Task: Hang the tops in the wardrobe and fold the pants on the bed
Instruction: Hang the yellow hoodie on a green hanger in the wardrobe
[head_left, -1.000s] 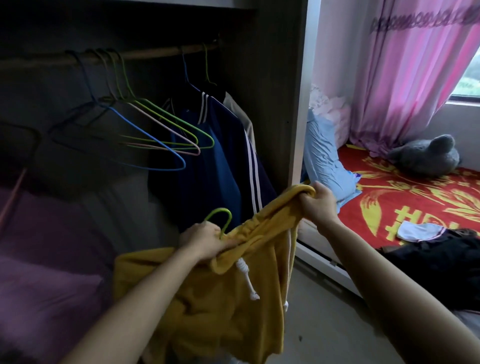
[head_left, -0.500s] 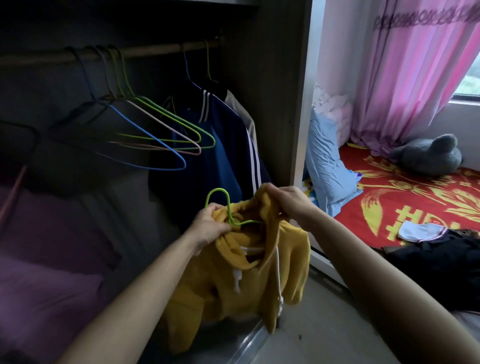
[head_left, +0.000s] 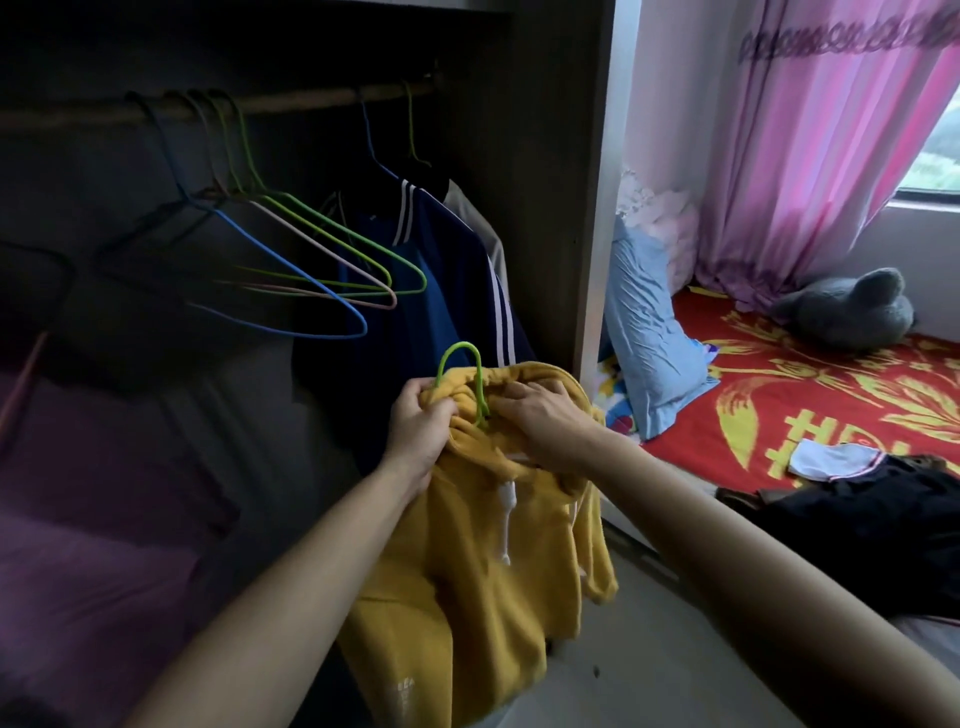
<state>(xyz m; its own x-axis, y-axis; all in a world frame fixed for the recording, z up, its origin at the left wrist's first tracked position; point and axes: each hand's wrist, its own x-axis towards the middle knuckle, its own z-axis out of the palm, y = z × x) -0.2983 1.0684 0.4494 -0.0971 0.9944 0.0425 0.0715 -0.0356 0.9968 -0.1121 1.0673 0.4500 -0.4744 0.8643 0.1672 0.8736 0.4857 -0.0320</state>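
A yellow hoodie (head_left: 467, 571) with white drawstrings hangs in front of the open wardrobe, on a green hanger (head_left: 460, 364) whose hook sticks up from the neck. My left hand (head_left: 421, 426) grips the bunched collar left of the hook. On the hood fabric just right of the hook my right hand (head_left: 540, 415) pinches the cloth. The wardrobe rail (head_left: 291, 101) runs above, with several bare hangers (head_left: 311, 275) on it. A navy striped jacket (head_left: 441, 291) hangs at the rail's right end. Dark clothes (head_left: 872, 530) lie on the red bed (head_left: 779, 384).
The wardrobe's side panel (head_left: 597, 208) stands right of the hoodie. A blue pillow (head_left: 644, 322) leans at the head of the bed, and a grey plush toy (head_left: 847, 312) sits below pink curtains (head_left: 810, 145). Purple bedding (head_left: 78, 571) fills the wardrobe's lower left.
My right hand came in from holding the hood out wide to the neck by the hook. The hoodie now hangs down on the hanger rather than lying bunched over my left arm.
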